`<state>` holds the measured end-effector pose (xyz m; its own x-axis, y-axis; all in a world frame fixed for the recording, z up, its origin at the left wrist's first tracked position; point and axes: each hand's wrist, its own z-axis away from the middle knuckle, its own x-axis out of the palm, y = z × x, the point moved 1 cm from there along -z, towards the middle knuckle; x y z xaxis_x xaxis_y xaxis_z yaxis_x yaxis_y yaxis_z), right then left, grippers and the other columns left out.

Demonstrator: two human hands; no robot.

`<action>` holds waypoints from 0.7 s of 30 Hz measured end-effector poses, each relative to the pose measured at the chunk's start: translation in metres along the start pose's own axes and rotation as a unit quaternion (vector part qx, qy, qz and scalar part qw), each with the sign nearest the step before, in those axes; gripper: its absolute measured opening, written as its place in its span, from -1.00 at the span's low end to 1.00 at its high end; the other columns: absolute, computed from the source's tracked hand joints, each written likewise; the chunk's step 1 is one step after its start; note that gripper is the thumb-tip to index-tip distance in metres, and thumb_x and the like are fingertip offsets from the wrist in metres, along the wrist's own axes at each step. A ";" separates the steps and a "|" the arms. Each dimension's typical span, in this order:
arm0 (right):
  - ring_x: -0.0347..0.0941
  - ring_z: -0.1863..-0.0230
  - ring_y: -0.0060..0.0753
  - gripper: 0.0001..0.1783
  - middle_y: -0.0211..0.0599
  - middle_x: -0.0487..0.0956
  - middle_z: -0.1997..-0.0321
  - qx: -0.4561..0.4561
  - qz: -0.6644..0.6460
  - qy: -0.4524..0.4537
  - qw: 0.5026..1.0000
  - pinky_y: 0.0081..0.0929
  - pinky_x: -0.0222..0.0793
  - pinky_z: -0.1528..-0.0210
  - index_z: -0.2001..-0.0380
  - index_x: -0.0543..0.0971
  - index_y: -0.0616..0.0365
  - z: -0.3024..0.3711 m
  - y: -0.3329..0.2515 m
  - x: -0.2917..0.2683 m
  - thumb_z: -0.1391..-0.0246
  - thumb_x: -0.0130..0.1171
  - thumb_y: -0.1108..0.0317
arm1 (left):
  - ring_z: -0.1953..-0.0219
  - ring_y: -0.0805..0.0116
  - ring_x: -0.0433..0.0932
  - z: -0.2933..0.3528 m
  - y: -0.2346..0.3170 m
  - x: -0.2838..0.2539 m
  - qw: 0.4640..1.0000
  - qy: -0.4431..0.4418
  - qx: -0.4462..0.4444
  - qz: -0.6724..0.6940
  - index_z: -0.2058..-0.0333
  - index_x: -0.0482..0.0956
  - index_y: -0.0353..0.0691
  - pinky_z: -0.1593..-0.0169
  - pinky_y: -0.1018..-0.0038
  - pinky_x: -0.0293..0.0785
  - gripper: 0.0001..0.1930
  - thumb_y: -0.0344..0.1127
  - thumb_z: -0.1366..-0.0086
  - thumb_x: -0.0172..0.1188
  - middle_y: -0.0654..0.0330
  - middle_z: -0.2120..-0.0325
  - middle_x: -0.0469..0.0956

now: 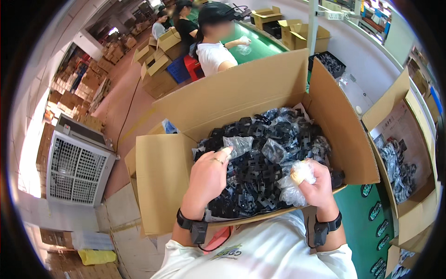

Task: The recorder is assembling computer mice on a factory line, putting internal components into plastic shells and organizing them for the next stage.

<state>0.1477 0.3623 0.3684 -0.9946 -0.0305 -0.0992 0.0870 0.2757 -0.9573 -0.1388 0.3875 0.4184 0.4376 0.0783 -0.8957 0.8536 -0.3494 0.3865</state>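
In front of me stands an open cardboard box [232, 104] holding a heap of black plastic parts [253, 179], some of them wrapped in clear bags. My left hand [209, 176] reaches over the left side of the heap, thumb and fingers closed on a clear plastic bag [239, 146] with something greyish inside. On the right, my right hand [318, 183] grips a bunch of crumpled clear plastic bags [292, 188] above the heap. Pale covers show on some fingertips. Another bagged part [274, 151] lies between my hands.
A second open box [413, 153] with bagged parts stands at the right. Beneath, a green surface [355, 223] carries several dark oval pieces. Across the box a person [216, 51] works at a green conveyor [260, 46]. A large grey vented unit [76, 162] stands left.
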 end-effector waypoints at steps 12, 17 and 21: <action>0.52 0.40 -0.38 -0.86 -0.30 0.58 0.42 0.013 0.000 -0.040 0.999 -0.49 0.40 0.30 0.36 0.63 0.21 0.004 -0.001 0.005 0.06 0.23 0.50 | 0.39 0.24 0.62 -0.005 -0.023 0.001 0.983 0.158 0.008 0.090 0.33 0.69 -0.32 0.28 0.45 0.51 -0.91 -0.56 -0.17 0.29 0.05 0.39 0.67; 0.53 0.39 -0.40 -0.87 -0.30 0.59 0.42 -0.022 0.030 -0.064 0.997 -0.50 0.40 0.31 0.36 0.63 0.21 0.008 -0.004 0.006 0.06 0.23 0.50 | 0.30 0.07 0.66 0.001 -0.019 -0.006 0.977 0.175 -0.025 0.123 0.39 0.69 -0.29 0.20 0.34 0.56 -0.96 -0.46 -0.16 0.33 0.02 0.37 0.68; 0.52 0.42 -0.41 -0.87 -0.30 0.58 0.44 -0.009 0.009 -0.046 0.999 -0.51 0.39 0.32 0.36 0.63 0.21 0.003 0.003 0.006 0.06 0.24 0.49 | 0.32 0.09 0.68 -0.010 -0.029 -0.005 0.968 0.223 0.024 0.116 0.37 0.67 -0.34 0.23 0.37 0.57 -0.94 -0.49 -0.18 0.33 0.01 0.34 0.69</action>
<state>0.1425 0.3604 0.3641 -0.9836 -0.1125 -0.1411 0.1026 0.2946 -0.9501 -0.1629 0.4065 0.4141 0.7031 0.3836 -0.5988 0.7086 -0.4482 0.5450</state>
